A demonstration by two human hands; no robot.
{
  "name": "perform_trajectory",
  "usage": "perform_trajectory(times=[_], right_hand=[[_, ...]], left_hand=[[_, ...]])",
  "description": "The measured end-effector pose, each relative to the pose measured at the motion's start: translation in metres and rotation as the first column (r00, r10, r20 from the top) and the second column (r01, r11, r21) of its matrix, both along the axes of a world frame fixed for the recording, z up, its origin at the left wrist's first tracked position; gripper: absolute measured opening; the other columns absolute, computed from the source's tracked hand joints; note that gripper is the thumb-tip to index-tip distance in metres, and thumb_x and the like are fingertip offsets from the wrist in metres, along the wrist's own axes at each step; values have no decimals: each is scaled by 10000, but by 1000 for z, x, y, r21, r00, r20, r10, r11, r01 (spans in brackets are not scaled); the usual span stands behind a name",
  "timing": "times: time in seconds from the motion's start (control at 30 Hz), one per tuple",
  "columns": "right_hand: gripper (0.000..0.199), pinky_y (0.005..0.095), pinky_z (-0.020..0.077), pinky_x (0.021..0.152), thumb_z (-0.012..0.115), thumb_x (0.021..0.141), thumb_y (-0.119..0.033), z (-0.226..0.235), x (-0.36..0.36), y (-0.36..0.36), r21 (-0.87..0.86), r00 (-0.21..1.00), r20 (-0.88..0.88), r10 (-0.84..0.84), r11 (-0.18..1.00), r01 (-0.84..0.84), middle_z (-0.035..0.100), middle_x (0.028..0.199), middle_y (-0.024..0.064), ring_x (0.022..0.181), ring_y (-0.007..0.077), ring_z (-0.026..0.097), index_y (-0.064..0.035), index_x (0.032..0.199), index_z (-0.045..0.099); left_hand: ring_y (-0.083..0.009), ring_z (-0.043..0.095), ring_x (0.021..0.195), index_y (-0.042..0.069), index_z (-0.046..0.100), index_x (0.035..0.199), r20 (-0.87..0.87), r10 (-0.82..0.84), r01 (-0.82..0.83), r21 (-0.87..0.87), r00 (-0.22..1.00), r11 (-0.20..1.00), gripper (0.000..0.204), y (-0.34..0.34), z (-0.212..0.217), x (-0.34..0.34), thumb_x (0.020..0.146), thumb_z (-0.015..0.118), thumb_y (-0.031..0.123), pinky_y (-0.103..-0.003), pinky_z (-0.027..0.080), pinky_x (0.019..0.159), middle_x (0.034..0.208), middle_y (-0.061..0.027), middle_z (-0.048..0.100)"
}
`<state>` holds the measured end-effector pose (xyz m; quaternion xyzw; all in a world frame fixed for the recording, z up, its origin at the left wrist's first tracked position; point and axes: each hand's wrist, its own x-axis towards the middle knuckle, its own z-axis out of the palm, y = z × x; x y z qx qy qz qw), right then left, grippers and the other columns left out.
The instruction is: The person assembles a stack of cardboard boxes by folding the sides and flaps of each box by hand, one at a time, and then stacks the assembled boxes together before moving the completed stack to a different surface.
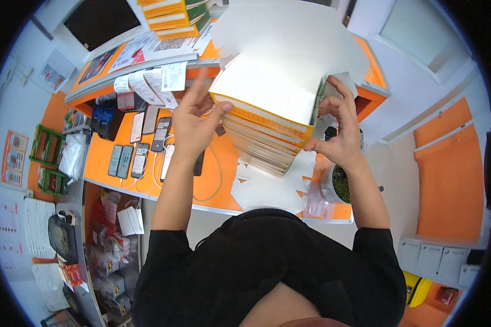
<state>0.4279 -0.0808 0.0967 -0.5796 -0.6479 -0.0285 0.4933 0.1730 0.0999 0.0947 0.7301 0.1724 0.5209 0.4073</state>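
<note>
A tall stack of flat cardboard boxes [267, 143] with yellow and orange edges rises in front of me from the counter. On top is an opened-out box [273, 76], its white inside facing up and a wide white panel reaching away from me. My left hand [195, 122] is at the stack's left corner, thumb against the yellow edge, fingers spread and partly blurred. At the right side, my right hand [339, 126] has bent fingers around the raised green-and-white side flap of the top box, its thumb by the front corner.
Several phones [139, 161] with white cables lie left of the stack on the orange counter [105, 158]. A potted plant [339, 184] stands at the right. Farther back are yellow boxes [174, 19] in a pile and hanging paper sheets [153, 83]. Loose white cardboard [267, 196] lies under the stack.
</note>
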Motion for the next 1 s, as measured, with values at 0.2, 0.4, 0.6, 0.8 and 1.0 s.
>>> perform_trajectory(times=[0.2, 0.4, 0.6, 0.8, 1.0], right_hand=[[737, 373, 478, 958, 980, 572, -432, -5, -3, -10, 68, 1000, -17, 16, 998, -15, 440, 1461, 211, 903, 186, 653, -57, 1130, 676], [626, 381, 510, 943, 978, 634, -278, -5, -8, -19, 69, 982, 144, 121, 989, -132, 367, 1393, 169, 927, 214, 688, -36, 1135, 691], [458, 381, 547, 888, 933, 698, -154, -26, -6, -21, 138, 976, 56, 211, 966, -217, 441, 1279, 170, 991, 231, 650, -19, 1057, 683], [283, 411, 509, 919, 882, 696, -99, -19, 1, -23, 24, 958, 25, 285, 958, -285, 490, 1213, 122, 1017, 256, 611, -53, 909, 702], [284, 440, 424, 1018, 900, 672, -161, -12, 3, -24, -11, 963, 92, 253, 967, -253, 513, 1227, 105, 1119, 285, 576, -85, 849, 691]], left_hand=[[-324, 702, 816, -61, 678, 1180, 26, 121, -115, 543, 992, 832, 544, -33, 67, 23, 846, 782, 355, -435, 562, 740, 1091, -219, 695], [-369, 712, 740, -21, 752, 788, -951, 60, 322, 162, 305, 933, 472, -53, 125, 107, 828, 674, 443, -423, 574, 736, 713, -193, 705], [-379, 706, 734, -12, 738, 766, -946, 136, 379, 246, 294, 892, 307, -51, 118, 129, 796, 648, 280, -441, 578, 714, 760, -219, 706], [-377, 705, 722, -3, 729, 723, -925, 122, 368, 261, 361, 892, 285, -51, 104, 131, 786, 659, 266, -449, 576, 697, 739, -212, 698], [-381, 698, 702, -4, 720, 711, -873, 248, 353, 409, 420, 841, 320, -61, 85, 123, 800, 651, 295, -460, 575, 686, 700, -206, 684]])
